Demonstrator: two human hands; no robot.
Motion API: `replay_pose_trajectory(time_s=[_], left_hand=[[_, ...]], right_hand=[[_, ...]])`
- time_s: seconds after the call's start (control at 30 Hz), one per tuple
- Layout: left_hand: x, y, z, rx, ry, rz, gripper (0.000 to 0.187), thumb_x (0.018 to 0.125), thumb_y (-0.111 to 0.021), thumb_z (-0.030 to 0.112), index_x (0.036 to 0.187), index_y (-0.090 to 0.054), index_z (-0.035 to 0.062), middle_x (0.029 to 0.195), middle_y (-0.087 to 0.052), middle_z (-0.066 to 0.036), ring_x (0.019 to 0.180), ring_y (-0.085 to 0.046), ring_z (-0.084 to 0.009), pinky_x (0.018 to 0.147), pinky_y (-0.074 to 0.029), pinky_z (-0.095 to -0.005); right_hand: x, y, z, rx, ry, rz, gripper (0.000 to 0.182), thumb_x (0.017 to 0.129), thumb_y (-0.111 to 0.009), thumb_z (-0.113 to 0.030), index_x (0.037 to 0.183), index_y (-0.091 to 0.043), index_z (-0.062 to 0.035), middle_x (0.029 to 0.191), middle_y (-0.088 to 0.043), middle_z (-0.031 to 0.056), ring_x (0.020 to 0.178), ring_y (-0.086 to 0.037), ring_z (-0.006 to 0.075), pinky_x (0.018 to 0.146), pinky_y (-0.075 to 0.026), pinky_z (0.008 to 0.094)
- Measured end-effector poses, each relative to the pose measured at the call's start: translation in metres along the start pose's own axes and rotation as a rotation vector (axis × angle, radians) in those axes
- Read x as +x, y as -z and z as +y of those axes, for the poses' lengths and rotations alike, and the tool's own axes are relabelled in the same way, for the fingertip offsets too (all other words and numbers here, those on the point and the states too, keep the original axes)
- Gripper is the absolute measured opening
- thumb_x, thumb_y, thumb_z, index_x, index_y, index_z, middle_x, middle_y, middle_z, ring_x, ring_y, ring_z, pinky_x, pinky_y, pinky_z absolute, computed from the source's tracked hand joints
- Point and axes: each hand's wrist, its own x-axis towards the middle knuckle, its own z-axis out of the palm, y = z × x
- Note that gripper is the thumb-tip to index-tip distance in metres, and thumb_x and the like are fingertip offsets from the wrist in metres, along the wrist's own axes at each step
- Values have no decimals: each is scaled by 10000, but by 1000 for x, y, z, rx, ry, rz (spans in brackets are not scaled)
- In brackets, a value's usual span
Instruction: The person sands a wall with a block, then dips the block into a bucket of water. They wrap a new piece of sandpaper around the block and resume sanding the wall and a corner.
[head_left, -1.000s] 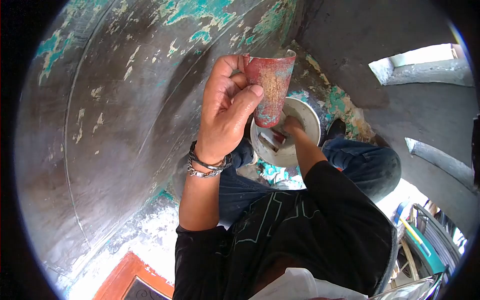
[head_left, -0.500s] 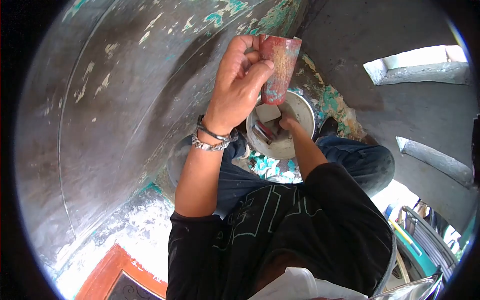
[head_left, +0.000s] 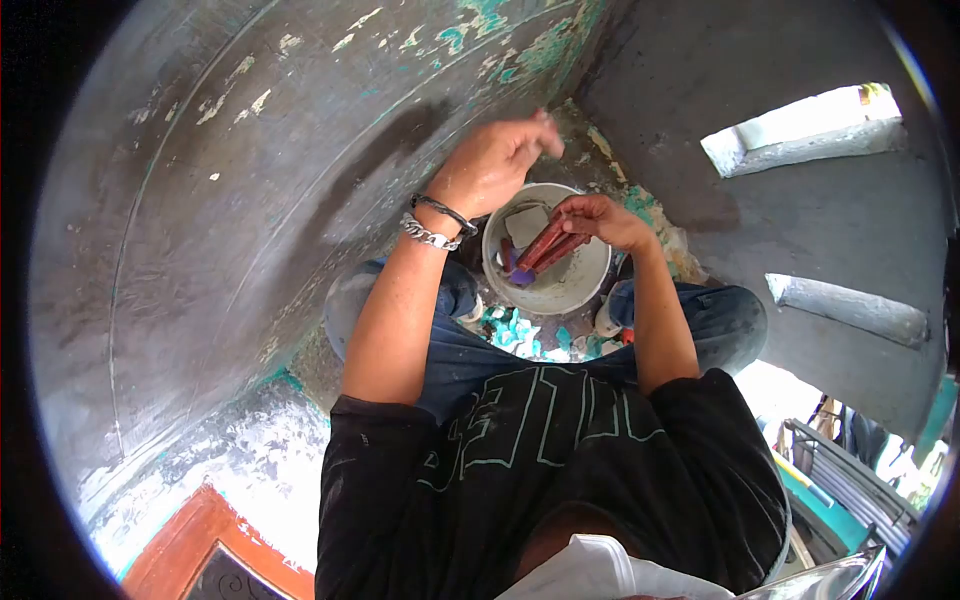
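Note:
My left hand (head_left: 495,165) is raised beside the wall, above the bucket's far left rim. Its fingertips are blurred but look loosely stretched out, with nothing visible in them. My right hand (head_left: 610,222) is over the right side of a pale round bucket (head_left: 597,285). Its fingers pinch the upper ends of two long dark red pieces (head_left: 545,245), which slant down into the bucket and come close together at the bottom. By their lower ends shows something purple (head_left: 521,277). A pale flat block (head_left: 525,226) and a small dark red piece (head_left: 506,255) are also in the bucket.
The bucket stands between my knees. White and turquoise paint flakes (head_left: 520,335) lie in front of it. A grey wall (head_left: 240,230) with peeling patches rises on the left; another wall (head_left: 690,90) with slot openings is on the right. An orange-red frame (head_left: 190,535) is at lower left.
The tapered, scuffed red piece has left my left hand, which has moved slightly down. My right hand has risen from inside the bucket and now holds dark red pieces.

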Motion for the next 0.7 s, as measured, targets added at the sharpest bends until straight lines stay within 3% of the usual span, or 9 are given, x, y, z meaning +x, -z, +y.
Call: replay_pose_trajectory(time_s=[0.03, 0.07, 0.13, 0.17, 0.23, 0.47, 0.7], left_hand=[[-1, -4, -8, 55, -72, -127, 169, 870, -501, 91, 951, -639, 39, 957, -663, -110, 871, -632, -204, 781, -466, -302], [-1, -5, -1, 56, -84, -131, 169, 870, -501, 91, 951, -639, 39, 957, -663, -110, 871, -632, -204, 781, -466, -302], [-6, -7, 16, 267, 266, -475, 236, 857, -543, 226, 850, -663, 23, 924, -653, -167, 866, -642, -254, 754, -468, -341], [-8, -8, 25, 299, 252, -542, 326, 832, -583, 332, 843, -665, 17, 840, -639, -184, 829, -630, -255, 730, -458, -343], [-11, -19, 11, 262, 322, -706, 342, 832, -599, 346, 870, -661, 11, 821, -643, -153, 770, -613, -234, 700, -452, -347], [-25, -39, -1, 233, 298, -806, 438, 774, -661, 439, 886, -654, 16, 794, -646, -126, 731, -595, -205, 664, -443, -338], [-24, -46, 2, 290, 230, -786, 382, 752, -650, 380, 833, -643, 7, 702, -625, -124, 665, -598, -218, 613, -442, -356]], right_hand=[[-9, -1, -13, 87, 58, -44, 195, 871, -608, -164, 1040, -605, -66, 891, -622, -33, 737, -534, 71, 632, -428, 230], [-19, -4, -27, 110, 97, -30, 190, 866, -613, -151, 1034, -609, -61, 921, -623, -29, 784, -542, 69, 677, -432, 227], [-26, -4, -28, 149, 191, -17, 192, 854, -610, -108, 1038, -603, -51, 928, -630, -11, 820, -564, 80, 715, -451, 235], [-29, -3, -29, 189, 276, -15, 201, 843, -607, -64, 1042, -596, -41, 935, -638, 7, 856, -586, 91, 754, -470, 242], [-32, -3, -26, 200, 318, 29, 207, 823, -611, -36, 1030, -600, -37, 945, -639, 21, 878, -595, 109, 790, -472, 257], [-35, -12, -1, 275, 418, 49, 217, 777, -608, 37, 984, -611, -28, 973, -642, 47, 920, -610, 158, 837, -483, 293], [-37, -13, -1, 263, 438, 78, 214, 809, -607, -18, 1023, -599, -21, 983, -638, 59, 918, -614, 168, 833, -489, 302]])
